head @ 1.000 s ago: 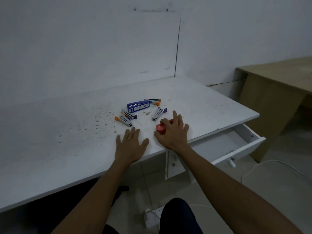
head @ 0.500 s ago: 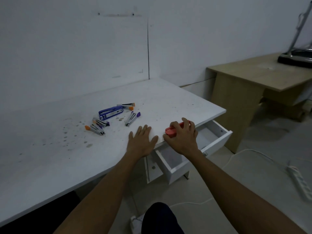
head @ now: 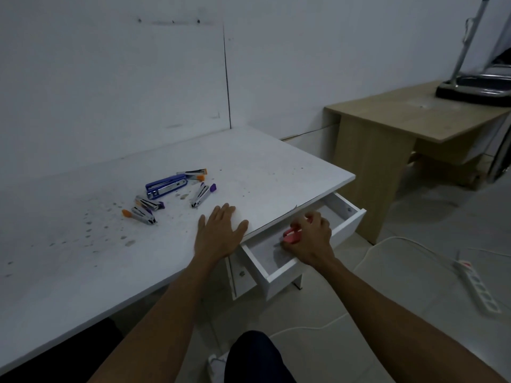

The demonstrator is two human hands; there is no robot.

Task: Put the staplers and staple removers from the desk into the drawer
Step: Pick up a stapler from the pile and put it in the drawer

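Note:
My right hand (head: 309, 237) grips a red stapler (head: 291, 235) low inside the open white drawer (head: 347, 224) under the desk's right end. My left hand (head: 219, 233) lies flat, fingers apart, on the white desk (head: 83, 272) near its front edge. Further back on the desk lie a blue stapler (head: 166, 186) and several small staple removers: two with orange ends (head: 139, 215) (head: 195, 174) and two with purple ends (head: 149, 203) (head: 201, 194).
A wooden table (head: 409, 125) stands to the right with a dark metal object (head: 475, 87) on it. A white power strip (head: 478, 286) and its cable lie on the floor at right. My knee (head: 254, 357) shows at the bottom. White walls close in behind the desk.
My right hand has carried the red stapler off the desk's front edge and down into the open drawer. My left hand stays flat on the desk. The view has swung right.

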